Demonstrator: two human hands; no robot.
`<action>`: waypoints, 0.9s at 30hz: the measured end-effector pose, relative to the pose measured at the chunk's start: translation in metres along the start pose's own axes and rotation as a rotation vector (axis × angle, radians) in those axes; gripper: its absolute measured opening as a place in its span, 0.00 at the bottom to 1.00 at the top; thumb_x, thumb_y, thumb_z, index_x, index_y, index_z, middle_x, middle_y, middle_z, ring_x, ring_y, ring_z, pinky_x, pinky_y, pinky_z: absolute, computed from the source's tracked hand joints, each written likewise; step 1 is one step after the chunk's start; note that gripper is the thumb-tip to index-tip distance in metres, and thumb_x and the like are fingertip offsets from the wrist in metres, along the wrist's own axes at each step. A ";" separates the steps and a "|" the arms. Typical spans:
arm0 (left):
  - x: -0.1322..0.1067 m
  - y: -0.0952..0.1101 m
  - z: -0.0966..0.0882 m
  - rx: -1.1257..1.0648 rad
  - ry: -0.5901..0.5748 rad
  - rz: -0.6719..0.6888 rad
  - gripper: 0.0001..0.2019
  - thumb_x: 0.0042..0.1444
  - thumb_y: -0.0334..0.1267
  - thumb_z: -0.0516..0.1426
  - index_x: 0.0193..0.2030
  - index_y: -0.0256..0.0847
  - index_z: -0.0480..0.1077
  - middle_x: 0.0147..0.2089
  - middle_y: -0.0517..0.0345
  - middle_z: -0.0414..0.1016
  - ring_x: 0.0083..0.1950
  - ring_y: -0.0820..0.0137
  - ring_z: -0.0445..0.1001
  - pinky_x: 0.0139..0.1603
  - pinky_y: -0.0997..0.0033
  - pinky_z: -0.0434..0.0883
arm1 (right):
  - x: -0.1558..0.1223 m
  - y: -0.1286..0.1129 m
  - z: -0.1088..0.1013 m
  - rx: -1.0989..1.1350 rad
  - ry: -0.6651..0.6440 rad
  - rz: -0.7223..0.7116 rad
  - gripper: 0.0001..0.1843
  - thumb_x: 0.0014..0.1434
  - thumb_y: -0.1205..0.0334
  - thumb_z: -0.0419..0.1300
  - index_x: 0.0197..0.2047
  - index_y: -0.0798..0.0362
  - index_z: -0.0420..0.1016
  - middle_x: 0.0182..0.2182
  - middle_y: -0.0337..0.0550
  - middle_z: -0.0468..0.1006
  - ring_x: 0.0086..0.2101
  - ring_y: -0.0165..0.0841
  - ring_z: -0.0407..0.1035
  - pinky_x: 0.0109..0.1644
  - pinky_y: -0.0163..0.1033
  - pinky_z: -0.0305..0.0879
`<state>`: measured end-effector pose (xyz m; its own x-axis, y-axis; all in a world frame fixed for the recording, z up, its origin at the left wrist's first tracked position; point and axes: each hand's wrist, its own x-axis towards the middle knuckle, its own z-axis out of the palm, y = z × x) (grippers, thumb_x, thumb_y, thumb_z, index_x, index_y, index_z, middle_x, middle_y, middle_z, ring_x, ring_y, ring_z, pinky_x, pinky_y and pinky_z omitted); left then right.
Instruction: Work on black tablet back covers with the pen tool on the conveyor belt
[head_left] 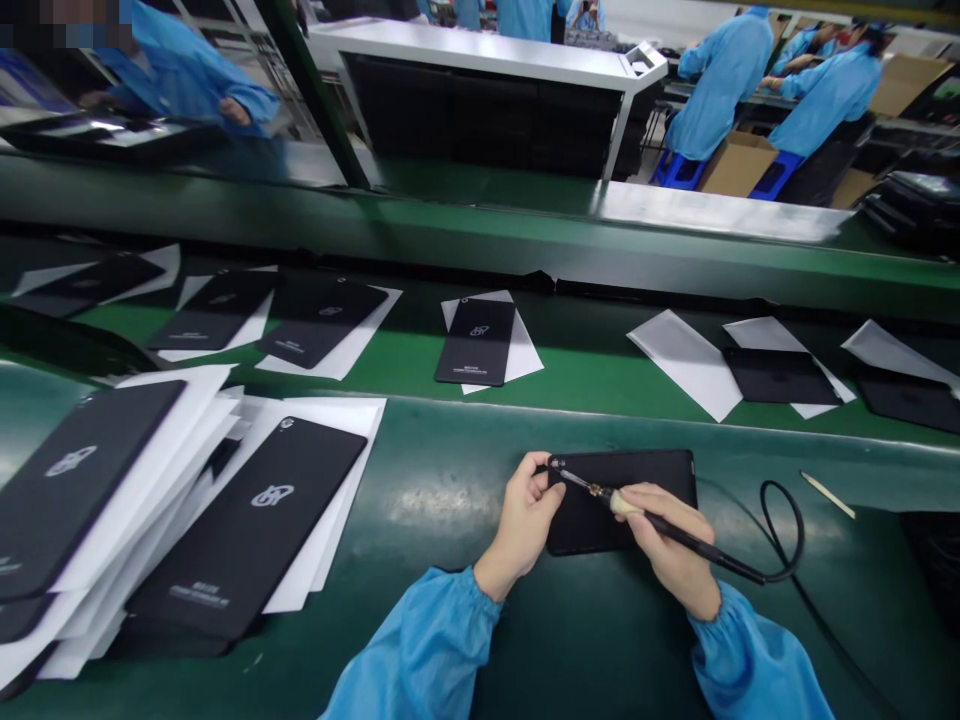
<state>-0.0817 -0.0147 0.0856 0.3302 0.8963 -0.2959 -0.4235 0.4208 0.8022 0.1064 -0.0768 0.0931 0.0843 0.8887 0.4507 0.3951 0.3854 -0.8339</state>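
A black tablet back cover (592,525) lies on the green bench in front of me. At its upper left corner, my left hand (527,515) is closed, with fingers and thumb gripping the edge beside the camera hole. My right hand (671,540) holds a soldering iron (626,505) like a pen, its metal tip pointing left at that same corner. Whether the tip touches the cover is too small to tell. From the iron's handle a black cord (801,545) loops to the right and runs down the bench.
At left are stacked black covers (255,530) with white paper sheets between. A conveyor belt (585,350) beyond the bench carries several covers on paper. A thin pointed stick (827,494) lies at right. People in blue smocks, one at upper left (187,80), work beyond.
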 end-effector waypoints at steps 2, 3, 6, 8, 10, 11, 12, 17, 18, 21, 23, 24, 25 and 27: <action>0.000 0.000 0.000 -0.001 0.000 0.004 0.16 0.52 0.36 0.66 0.44 0.42 0.65 0.33 0.59 0.80 0.29 0.71 0.78 0.32 0.75 0.72 | 0.000 -0.001 0.001 0.000 0.008 0.012 0.12 0.63 0.71 0.62 0.47 0.49 0.82 0.39 0.45 0.83 0.39 0.38 0.78 0.44 0.45 0.76; 0.000 0.000 0.000 -0.004 -0.001 0.004 0.17 0.52 0.37 0.66 0.44 0.42 0.65 0.33 0.59 0.80 0.29 0.71 0.78 0.32 0.75 0.72 | 0.000 -0.002 0.000 0.005 0.009 0.020 0.11 0.63 0.70 0.62 0.46 0.49 0.82 0.39 0.45 0.83 0.39 0.38 0.78 0.44 0.45 0.76; -0.001 0.001 0.001 -0.013 -0.009 0.000 0.17 0.52 0.37 0.66 0.44 0.42 0.65 0.33 0.59 0.80 0.30 0.71 0.78 0.33 0.74 0.73 | 0.001 -0.004 -0.005 0.028 0.021 0.036 0.11 0.64 0.70 0.61 0.46 0.49 0.82 0.35 0.44 0.83 0.36 0.38 0.78 0.42 0.45 0.76; -0.002 0.001 0.002 -0.014 -0.011 -0.005 0.16 0.52 0.37 0.66 0.43 0.42 0.65 0.33 0.60 0.80 0.29 0.72 0.78 0.32 0.75 0.73 | 0.003 -0.005 -0.009 0.021 0.044 0.040 0.11 0.64 0.69 0.61 0.45 0.49 0.82 0.32 0.43 0.83 0.35 0.37 0.78 0.41 0.45 0.76; -0.002 0.002 0.002 -0.012 -0.006 -0.008 0.16 0.52 0.36 0.66 0.43 0.42 0.65 0.32 0.61 0.79 0.28 0.73 0.77 0.32 0.75 0.72 | 0.007 -0.007 -0.013 0.001 0.045 0.044 0.10 0.63 0.69 0.61 0.44 0.49 0.82 0.32 0.42 0.83 0.35 0.37 0.78 0.41 0.44 0.76; -0.003 0.002 0.002 -0.012 -0.006 -0.008 0.16 0.52 0.36 0.66 0.43 0.42 0.65 0.32 0.61 0.79 0.28 0.73 0.77 0.31 0.76 0.72 | 0.009 -0.008 -0.014 -0.007 0.034 0.045 0.10 0.63 0.69 0.61 0.44 0.49 0.82 0.32 0.43 0.83 0.35 0.37 0.78 0.41 0.44 0.76; -0.003 0.002 0.002 -0.011 -0.005 -0.007 0.16 0.52 0.36 0.66 0.43 0.42 0.65 0.32 0.61 0.79 0.27 0.73 0.77 0.31 0.76 0.72 | 0.012 -0.009 -0.014 -0.011 0.019 0.045 0.10 0.63 0.69 0.61 0.44 0.49 0.82 0.33 0.43 0.83 0.35 0.37 0.78 0.41 0.44 0.76; -0.003 0.002 0.002 -0.001 -0.005 0.007 0.16 0.52 0.37 0.66 0.43 0.41 0.65 0.33 0.59 0.80 0.29 0.72 0.77 0.32 0.76 0.71 | 0.023 -0.015 -0.011 -0.012 -0.043 0.048 0.10 0.64 0.69 0.61 0.44 0.48 0.82 0.38 0.44 0.83 0.37 0.36 0.78 0.42 0.42 0.76; -0.003 0.002 0.002 0.000 -0.005 0.012 0.16 0.52 0.36 0.66 0.43 0.41 0.65 0.33 0.59 0.80 0.30 0.72 0.77 0.32 0.76 0.71 | 0.024 -0.016 -0.010 -0.016 -0.049 0.050 0.10 0.64 0.68 0.61 0.44 0.49 0.82 0.38 0.44 0.83 0.37 0.36 0.78 0.42 0.42 0.77; -0.003 0.002 0.002 0.005 -0.008 0.017 0.16 0.52 0.36 0.66 0.43 0.41 0.65 0.32 0.59 0.80 0.29 0.73 0.77 0.32 0.76 0.71 | 0.027 -0.017 -0.009 -0.030 -0.060 0.054 0.08 0.64 0.67 0.61 0.43 0.49 0.82 0.37 0.44 0.83 0.36 0.36 0.78 0.41 0.41 0.77; -0.003 0.003 0.002 0.004 -0.009 0.014 0.15 0.53 0.36 0.66 0.43 0.41 0.65 0.32 0.60 0.80 0.29 0.73 0.76 0.31 0.77 0.70 | 0.029 -0.017 -0.010 -0.031 -0.070 0.070 0.08 0.65 0.65 0.61 0.43 0.50 0.82 0.37 0.44 0.83 0.36 0.35 0.79 0.41 0.41 0.77; -0.003 0.003 0.002 0.003 -0.009 0.012 0.15 0.53 0.36 0.65 0.43 0.41 0.65 0.32 0.60 0.79 0.28 0.73 0.76 0.31 0.77 0.70 | 0.030 -0.017 -0.011 -0.030 -0.078 0.083 0.08 0.65 0.65 0.61 0.42 0.50 0.82 0.37 0.44 0.83 0.35 0.35 0.79 0.41 0.40 0.77; -0.003 0.003 0.002 0.001 -0.009 0.011 0.15 0.53 0.35 0.65 0.43 0.41 0.65 0.32 0.60 0.79 0.28 0.73 0.76 0.31 0.77 0.70 | 0.032 -0.017 -0.012 -0.027 -0.088 0.096 0.07 0.65 0.64 0.61 0.42 0.50 0.82 0.36 0.44 0.83 0.35 0.35 0.79 0.40 0.39 0.77; -0.003 0.003 0.001 -0.003 -0.007 0.005 0.16 0.52 0.35 0.65 0.43 0.42 0.65 0.31 0.61 0.79 0.28 0.73 0.76 0.30 0.77 0.70 | 0.036 -0.017 -0.014 -0.024 -0.113 0.118 0.07 0.65 0.63 0.61 0.41 0.51 0.82 0.35 0.43 0.83 0.33 0.34 0.78 0.39 0.39 0.76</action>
<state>-0.0826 -0.0164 0.0894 0.3337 0.8974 -0.2885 -0.4274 0.4169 0.8022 0.1159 -0.0554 0.1279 0.0287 0.9502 0.3104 0.4101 0.2720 -0.8705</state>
